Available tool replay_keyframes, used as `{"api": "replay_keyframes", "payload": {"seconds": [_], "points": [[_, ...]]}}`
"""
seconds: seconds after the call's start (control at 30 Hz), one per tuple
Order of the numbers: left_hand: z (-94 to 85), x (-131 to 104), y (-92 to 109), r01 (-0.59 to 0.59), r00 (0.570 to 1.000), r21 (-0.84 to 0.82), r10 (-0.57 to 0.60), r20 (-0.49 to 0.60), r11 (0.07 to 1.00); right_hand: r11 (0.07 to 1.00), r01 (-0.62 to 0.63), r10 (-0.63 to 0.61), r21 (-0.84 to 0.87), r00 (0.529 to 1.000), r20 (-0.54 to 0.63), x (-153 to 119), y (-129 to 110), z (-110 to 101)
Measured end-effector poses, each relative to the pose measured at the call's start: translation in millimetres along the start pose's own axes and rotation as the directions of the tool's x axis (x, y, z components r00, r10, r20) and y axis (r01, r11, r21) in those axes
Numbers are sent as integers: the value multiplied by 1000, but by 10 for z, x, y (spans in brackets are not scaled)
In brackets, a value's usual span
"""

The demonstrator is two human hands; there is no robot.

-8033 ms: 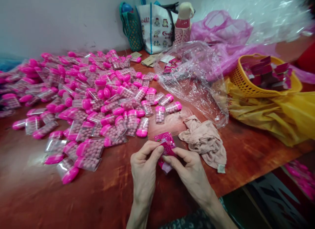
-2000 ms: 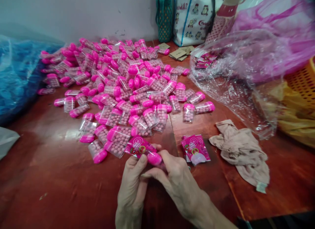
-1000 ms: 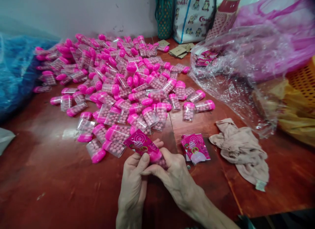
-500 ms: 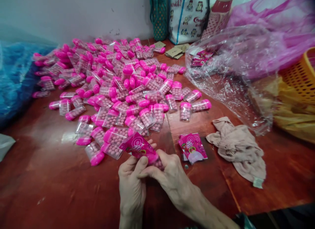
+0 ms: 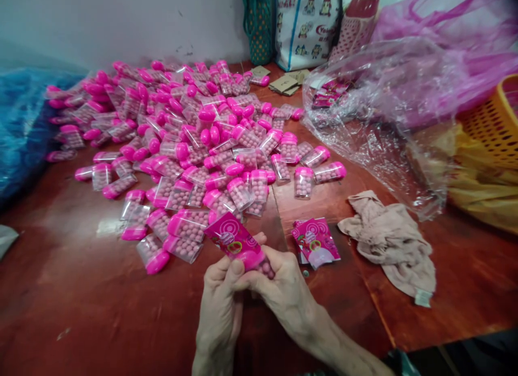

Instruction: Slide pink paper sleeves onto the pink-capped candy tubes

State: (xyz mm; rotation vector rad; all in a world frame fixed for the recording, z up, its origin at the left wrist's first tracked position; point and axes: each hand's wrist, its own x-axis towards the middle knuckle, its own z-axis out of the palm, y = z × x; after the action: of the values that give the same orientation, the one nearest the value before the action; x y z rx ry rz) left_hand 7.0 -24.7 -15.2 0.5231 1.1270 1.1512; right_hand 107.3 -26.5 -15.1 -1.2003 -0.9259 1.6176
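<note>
A small clear candy container (image 5: 266, 268) with a pink cap and pink balls inside is between my hands. A shiny magenta printed label sleeve (image 5: 231, 237) covers its cap end and sticks out toward the upper left. My left hand (image 5: 222, 295) pinches the sleeve's lower edge, thumb on top. With thumb and fingers, my right hand (image 5: 285, 289) grips the container's body; part of it is hidden by the fingers. Just ahead lies a large pile of similar candy containers (image 5: 186, 227). A few flat printed sleeves (image 5: 321, 243) are stacked to the right of my hands.
Right of the sleeves lies a crumpled beige cloth (image 5: 390, 238) on the red-brown table (image 5: 133, 316). Clear plastic film (image 5: 376, 144), an orange basket (image 5: 491, 130) and brown cards (image 5: 285, 83) are farther off. A blue plastic bag (image 5: 24, 133) stands at left, a white printed bag (image 5: 307, 28) behind.
My hands have shifted slightly right in view with the container and sleeve. More of the pink cap and balls shows now. The pile appears slightly farther left as the view moves.
</note>
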Motion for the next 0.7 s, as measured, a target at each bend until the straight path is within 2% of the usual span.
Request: {"api": "replay_keyframes", "payload": {"seconds": [0.17,0.27,0.37,0.5,0.7], "points": [[25,-4,-31,-71,986,14,72,-148,997,997,-37,38,68,999,-15,-6,4,45],[16,-1,-36,-108,970,8,107,-216,994,1000,5,-6,-22,999,-40,-13,-12,44],[-6,7,-18,-82,979,-16,77,-189,997,995,35,-37,-96,999,-21,-18,-33,26],[-29,4,9,-25,999,-83,21,-44,996,988,23,-17,-156,999,37,-38,-62,-7],[-65,20,23,-69,992,-98,57,-114,993,988,-7,31,-152,988,155,-133,-108,-79]]}}
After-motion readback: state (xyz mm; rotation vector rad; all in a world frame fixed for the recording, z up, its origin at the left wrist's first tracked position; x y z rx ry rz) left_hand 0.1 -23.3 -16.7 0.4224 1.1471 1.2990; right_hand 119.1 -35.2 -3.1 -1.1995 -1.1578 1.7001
